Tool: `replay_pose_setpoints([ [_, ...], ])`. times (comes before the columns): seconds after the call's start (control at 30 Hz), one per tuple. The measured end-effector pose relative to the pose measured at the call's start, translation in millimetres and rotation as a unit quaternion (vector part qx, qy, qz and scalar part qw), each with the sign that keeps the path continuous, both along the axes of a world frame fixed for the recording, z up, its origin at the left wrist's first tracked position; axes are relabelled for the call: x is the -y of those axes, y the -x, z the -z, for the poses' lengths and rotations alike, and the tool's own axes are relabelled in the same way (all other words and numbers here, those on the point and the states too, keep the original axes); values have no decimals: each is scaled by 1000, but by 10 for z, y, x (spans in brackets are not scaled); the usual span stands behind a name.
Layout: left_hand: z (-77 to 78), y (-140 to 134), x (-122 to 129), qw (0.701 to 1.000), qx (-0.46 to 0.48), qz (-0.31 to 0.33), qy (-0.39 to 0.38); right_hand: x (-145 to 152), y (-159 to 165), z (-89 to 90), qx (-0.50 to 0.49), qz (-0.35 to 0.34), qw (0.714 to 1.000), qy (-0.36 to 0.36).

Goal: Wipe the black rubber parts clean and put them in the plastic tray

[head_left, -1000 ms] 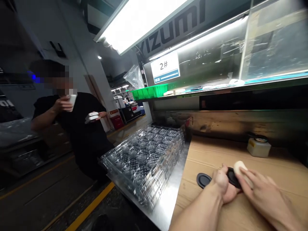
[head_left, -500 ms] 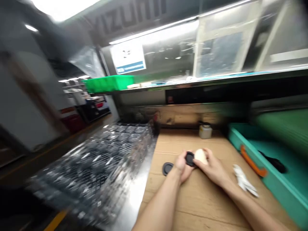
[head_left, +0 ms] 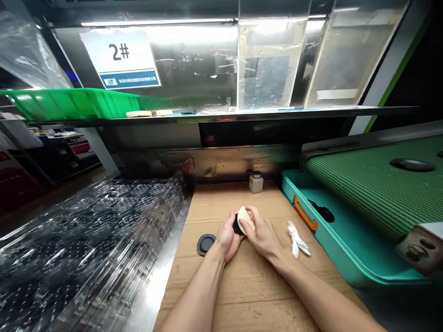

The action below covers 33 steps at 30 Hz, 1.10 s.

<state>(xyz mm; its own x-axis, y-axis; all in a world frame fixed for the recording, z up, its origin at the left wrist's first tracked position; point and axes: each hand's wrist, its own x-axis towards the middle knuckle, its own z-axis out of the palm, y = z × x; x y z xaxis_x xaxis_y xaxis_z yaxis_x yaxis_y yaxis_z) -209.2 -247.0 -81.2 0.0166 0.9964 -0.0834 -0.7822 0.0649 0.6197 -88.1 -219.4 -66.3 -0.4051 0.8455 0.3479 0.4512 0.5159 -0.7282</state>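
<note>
My left hand (head_left: 225, 237) is closed around a small black round part (head_left: 236, 225), mostly hidden by fingers and pad. In my right hand (head_left: 262, 234) is a cream-coloured pad (head_left: 244, 218), pinched between thumb and fingers. The pad overlaps the front of the black part; whether they touch is hard to make out. To the left of my hands, a dark round disc (head_left: 206, 244) with a raised ring lies on the cardboard (head_left: 256, 295). A crumpled white glove (head_left: 296, 240) rests on the right.
A small jar (head_left: 256, 182) stands at the back of the cardboard. Stacked clear plastic trays (head_left: 104, 230) are on the left. At right, a teal bin (head_left: 341, 258) holds black parts beside a green conveyor belt (head_left: 374, 175) carrying a black disc (head_left: 412, 164). A green basket (head_left: 76, 103) sits on the shelf above.
The view has swung to the right, bringing the conveyor belt into sight. The cream pad has come from beside the black part to overlapping it. Both hands keep their hold.
</note>
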Motion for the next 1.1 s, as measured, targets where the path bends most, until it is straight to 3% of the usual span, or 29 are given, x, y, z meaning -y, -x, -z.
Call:
replay_pose_setpoints([
  [0.1, 0, -7, 13, 1000, -8, -2, 16, 26, 35, -15, 13, 30, 999, 6],
  [0.23, -21, 20, 11, 997, 1, -52, 54, 45, 20, -4, 0, -79, 996, 32],
  [0.4, -23, 22, 6, 999, -13, -21, 27, -14, -33, -34, -53, -58, 997, 25],
  [0.57, -10, 11, 25, 998, -25, -24, 43, -63, -72, -79, -28, -152, 986, 56],
  [0.73, -25, -7, 36, 999, -15, -15, 37, 48, 10, -16, 35, 3, 999, -22],
  [0.83, -16, -5, 35, 998, -6, -27, 47, 136, 135, 10, 112, 23, 992, -60],
  [0.97, -13, -4, 29, 999, 9, -30, 44, 139, 214, -12, 176, 83, 980, -37],
  [1.1, -29, 0, 18, 998, 8, -32, 60, 109, 194, -16, 186, 58, 979, -54],
])
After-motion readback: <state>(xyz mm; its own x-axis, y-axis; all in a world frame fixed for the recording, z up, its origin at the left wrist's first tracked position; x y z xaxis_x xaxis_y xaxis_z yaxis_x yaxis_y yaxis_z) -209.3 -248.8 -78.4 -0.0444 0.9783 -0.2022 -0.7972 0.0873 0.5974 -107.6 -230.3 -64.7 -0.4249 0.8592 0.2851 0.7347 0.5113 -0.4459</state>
